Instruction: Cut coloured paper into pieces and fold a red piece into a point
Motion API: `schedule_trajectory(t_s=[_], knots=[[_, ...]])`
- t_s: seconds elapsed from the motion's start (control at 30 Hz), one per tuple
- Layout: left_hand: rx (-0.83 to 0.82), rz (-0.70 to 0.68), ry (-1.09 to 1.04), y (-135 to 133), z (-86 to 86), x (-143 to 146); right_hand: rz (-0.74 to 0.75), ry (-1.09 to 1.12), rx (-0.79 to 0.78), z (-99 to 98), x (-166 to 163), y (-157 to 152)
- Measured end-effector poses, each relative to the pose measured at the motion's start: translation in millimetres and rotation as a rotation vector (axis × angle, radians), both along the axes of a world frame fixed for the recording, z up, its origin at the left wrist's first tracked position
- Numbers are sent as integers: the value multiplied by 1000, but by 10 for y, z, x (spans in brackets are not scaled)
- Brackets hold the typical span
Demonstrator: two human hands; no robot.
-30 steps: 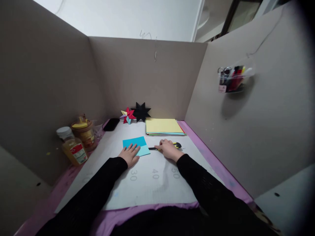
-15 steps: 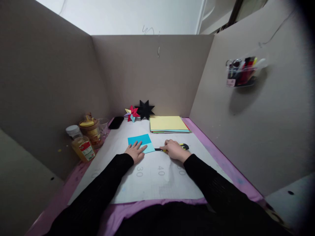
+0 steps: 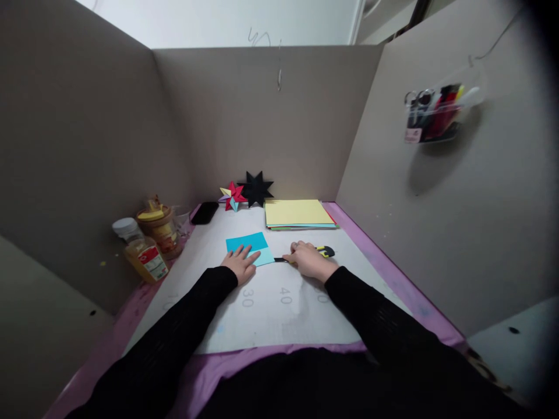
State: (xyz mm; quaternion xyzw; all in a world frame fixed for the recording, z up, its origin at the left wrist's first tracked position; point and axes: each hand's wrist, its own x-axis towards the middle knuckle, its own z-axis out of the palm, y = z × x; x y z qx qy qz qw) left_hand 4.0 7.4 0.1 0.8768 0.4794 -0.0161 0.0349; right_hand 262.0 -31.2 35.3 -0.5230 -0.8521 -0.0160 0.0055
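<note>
A blue sheet of paper [image 3: 247, 241], darker at the back and paler at the front, lies on the white mat [image 3: 271, 326]. Spread flat across its left front part is my left hand [image 3: 240, 264], fingers apart. To the right of the paper, my right hand [image 3: 308, 260] is closed around a yellow and black utility knife [image 3: 326, 252]. The knife lies low over the mat, its dark blade end pointing left at the paper's right edge. Whether the tip is under the paper or only touching its edge I cannot tell.
Behind the hands lies a stack of coloured paper [image 3: 299, 213]. A black paper star [image 3: 256, 189], a multicoloured star [image 3: 232, 196] and a phone [image 3: 205, 213] are at the back. A glue bottle [image 3: 146, 256] and a jar [image 3: 161, 228] stand left. A tool holder [image 3: 434, 119] hangs right.
The whole view has shifted slightly, so things sit a little higher in it. Both hands, the paper and the knife keep nearly the same places on the mat.
</note>
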Motion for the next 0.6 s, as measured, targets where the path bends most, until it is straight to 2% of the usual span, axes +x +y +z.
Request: schedule_trajectory(t_s=[0.4, 0.6], knots=[[1, 8, 0, -10, 15, 15, -25, -51, 30, 8, -136, -44], [0, 9, -11, 7, -23, 5, -38, -45, -10, 31, -128, -89]])
